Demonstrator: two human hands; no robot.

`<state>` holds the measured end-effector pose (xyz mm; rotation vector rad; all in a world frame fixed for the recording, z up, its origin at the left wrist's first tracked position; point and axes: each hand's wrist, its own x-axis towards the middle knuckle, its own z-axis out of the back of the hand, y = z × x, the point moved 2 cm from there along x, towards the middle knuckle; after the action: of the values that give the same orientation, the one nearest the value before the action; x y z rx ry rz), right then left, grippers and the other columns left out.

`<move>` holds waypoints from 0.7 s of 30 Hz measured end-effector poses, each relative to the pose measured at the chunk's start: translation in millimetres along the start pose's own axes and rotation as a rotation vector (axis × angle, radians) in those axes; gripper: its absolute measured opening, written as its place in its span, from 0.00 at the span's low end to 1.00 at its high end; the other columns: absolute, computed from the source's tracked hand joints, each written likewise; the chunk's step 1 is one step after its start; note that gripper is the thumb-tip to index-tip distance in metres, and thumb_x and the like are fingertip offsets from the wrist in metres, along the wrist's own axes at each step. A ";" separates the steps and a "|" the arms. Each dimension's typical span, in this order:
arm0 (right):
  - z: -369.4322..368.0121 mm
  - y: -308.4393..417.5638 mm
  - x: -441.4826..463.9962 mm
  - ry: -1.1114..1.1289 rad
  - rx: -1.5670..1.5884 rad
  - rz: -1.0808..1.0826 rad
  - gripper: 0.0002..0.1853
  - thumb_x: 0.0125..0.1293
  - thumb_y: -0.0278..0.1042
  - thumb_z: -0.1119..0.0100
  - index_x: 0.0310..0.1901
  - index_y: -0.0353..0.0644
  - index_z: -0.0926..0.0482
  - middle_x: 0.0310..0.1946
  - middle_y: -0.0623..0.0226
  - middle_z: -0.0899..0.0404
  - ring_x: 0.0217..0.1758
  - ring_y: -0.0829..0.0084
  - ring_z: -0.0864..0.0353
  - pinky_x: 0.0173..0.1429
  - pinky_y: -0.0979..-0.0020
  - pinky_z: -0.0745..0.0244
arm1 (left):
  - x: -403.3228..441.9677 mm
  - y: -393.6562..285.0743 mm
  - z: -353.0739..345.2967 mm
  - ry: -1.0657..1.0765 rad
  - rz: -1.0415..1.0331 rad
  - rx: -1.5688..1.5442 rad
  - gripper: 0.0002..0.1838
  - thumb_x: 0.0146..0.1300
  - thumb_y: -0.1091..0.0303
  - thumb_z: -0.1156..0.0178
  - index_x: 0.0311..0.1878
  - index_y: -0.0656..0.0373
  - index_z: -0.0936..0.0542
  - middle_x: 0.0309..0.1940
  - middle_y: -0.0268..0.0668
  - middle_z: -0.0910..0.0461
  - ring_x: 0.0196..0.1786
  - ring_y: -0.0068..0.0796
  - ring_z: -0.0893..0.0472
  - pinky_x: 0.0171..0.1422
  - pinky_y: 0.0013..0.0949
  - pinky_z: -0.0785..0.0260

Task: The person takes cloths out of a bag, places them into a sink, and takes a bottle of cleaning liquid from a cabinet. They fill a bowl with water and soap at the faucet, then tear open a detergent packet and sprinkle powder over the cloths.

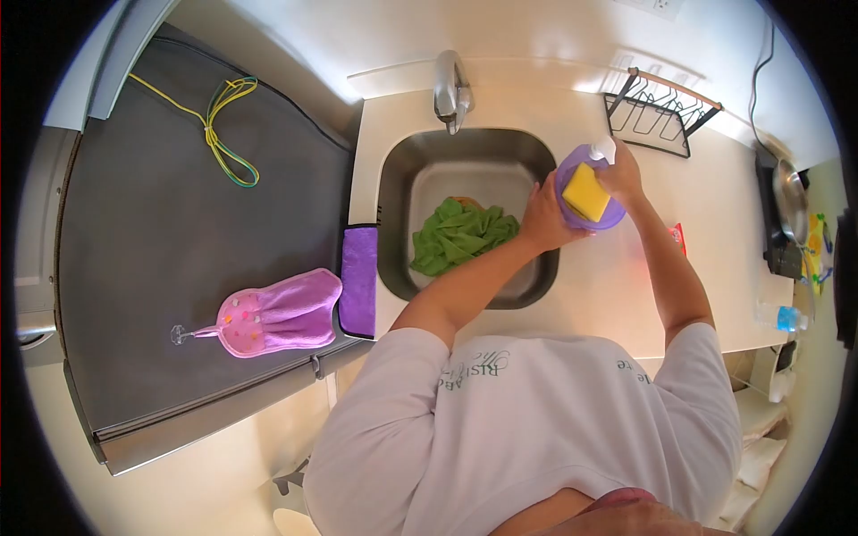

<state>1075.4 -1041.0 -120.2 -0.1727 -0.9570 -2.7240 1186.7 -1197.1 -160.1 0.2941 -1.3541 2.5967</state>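
Observation:
My left hand (546, 220) is closed around the lower left side of a round purple container (608, 217), held by the sink's right rim. A yellow sponge (586, 192) is over the container's opening. My right hand (621, 174) has its fingers closed on the sponge's right edge. A white nozzle-like piece (603, 150) shows beside those fingers at the container's top; whether they also touch it, I cannot tell. Left of my hands, a crumpled green cloth (465, 236) lies in the steel sink (447, 170), partly covering an orange-brown object (463, 201).
The faucet (451, 89) stands behind the sink. A black wire rack (657, 116) is at the back right, near a pan (790, 201). On the left are a purple folded cloth (359, 277), a pink hanging towel (286, 313) and a coiled yellow-green cord (210, 134).

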 end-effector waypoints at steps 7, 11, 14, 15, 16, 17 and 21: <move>3.9 -4.8 -2.5 -0.132 0.052 -0.001 0.23 0.50 0.31 0.41 0.51 0.45 0.27 0.41 0.56 0.20 0.48 0.52 0.23 0.49 0.57 0.28 | 2.0 -1.4 1.3 -0.065 -0.076 0.070 0.65 0.28 0.44 0.21 0.65 0.65 0.49 0.59 0.51 0.34 0.59 0.52 0.31 0.65 0.52 0.42; 10.6 0.4 2.0 -0.020 -0.103 -0.013 0.25 0.50 0.34 0.41 0.54 0.48 0.27 0.37 0.57 0.18 0.43 0.51 0.20 0.46 0.56 0.27 | 3.4 3.2 -1.0 0.005 0.017 0.035 0.66 0.28 0.42 0.22 0.67 0.65 0.50 0.63 0.49 0.36 0.64 0.48 0.33 0.69 0.61 0.49; 17.4 4.9 6.0 0.061 -0.141 -0.114 0.23 0.50 0.35 0.41 0.51 0.48 0.24 0.36 0.56 0.19 0.42 0.54 0.20 0.45 0.58 0.26 | 2.5 4.7 -0.4 0.013 0.033 0.080 0.66 0.29 0.42 0.22 0.67 0.64 0.51 0.63 0.49 0.36 0.65 0.47 0.33 0.69 0.63 0.50; 17.4 4.2 8.6 0.103 -0.133 -0.146 0.23 0.49 0.34 0.41 0.51 0.48 0.24 0.36 0.55 0.19 0.41 0.55 0.19 0.44 0.58 0.26 | 2.1 4.8 0.1 0.009 0.039 0.102 0.66 0.29 0.42 0.23 0.67 0.64 0.51 0.63 0.49 0.36 0.65 0.46 0.33 0.69 0.63 0.50; 17.8 1.1 8.7 0.094 -0.113 -0.161 0.22 0.49 0.33 0.42 0.50 0.46 0.24 0.33 0.56 0.19 0.39 0.57 0.19 0.42 0.60 0.26 | 1.4 4.5 -0.1 0.009 0.048 0.117 0.66 0.29 0.42 0.23 0.67 0.64 0.51 0.64 0.49 0.36 0.65 0.47 0.33 0.69 0.64 0.50; 19.7 -4.5 9.3 0.085 -0.094 -0.174 0.22 0.49 0.31 0.43 0.50 0.44 0.23 0.31 0.57 0.19 0.36 0.60 0.19 0.41 0.62 0.26 | 2.1 4.3 -0.1 0.007 0.056 0.132 0.66 0.29 0.42 0.23 0.67 0.64 0.51 0.64 0.49 0.36 0.66 0.47 0.34 0.69 0.64 0.50; 39.1 -30.5 24.0 0.194 0.293 -0.248 0.21 0.48 0.27 0.48 0.47 0.34 0.23 0.24 0.62 0.22 0.28 0.73 0.22 0.34 0.71 0.29 | 3.2 8.4 -3.8 -0.019 0.020 0.182 0.68 0.31 0.36 0.25 0.68 0.66 0.53 0.65 0.52 0.40 0.65 0.52 0.34 0.66 0.67 0.48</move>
<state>1045.2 -998.1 -103.5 0.2770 -1.3795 -2.7044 1181.2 -1198.4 -168.0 0.3343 -1.1333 2.7454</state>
